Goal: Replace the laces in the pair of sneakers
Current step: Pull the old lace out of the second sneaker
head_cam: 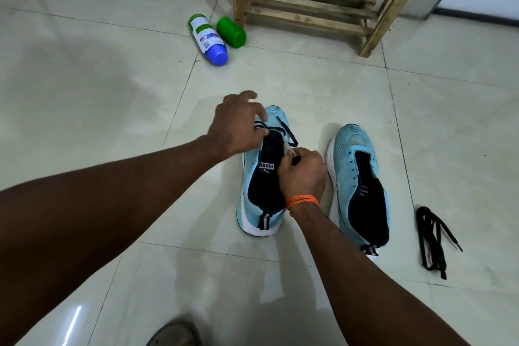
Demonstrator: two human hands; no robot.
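Your right hand (303,174) was closed in a pinch over the tongue of the left sneaker (264,187), thumb and fingertips gripping the end of the dark lace (289,132) just above the shoe's opening. An orange thread band (302,201) sat round that wrist. Your left hand (238,123) reached over the front of the same shoe, fingers curled down on the lace at the eyelets on the left side and pinching it there, with one finger lifted away from the rest. The lace crossed only the front eyelets, near the toe.

That sneaker stood upright on the tiled floor (84,93), toe pointing away from you. The right sneaker (362,185) stood just beside it, apart from it, toe also pointing away, with no lace in its eyelets. Farther right, a loose black lace (432,239) lay bundled on the floor, well apart from both shoes.

Beyond the shoes a white bottle (207,36) with a blue cap lay on its side, a green container (230,32) just beside it, near the leg of a wooden stand (309,3).
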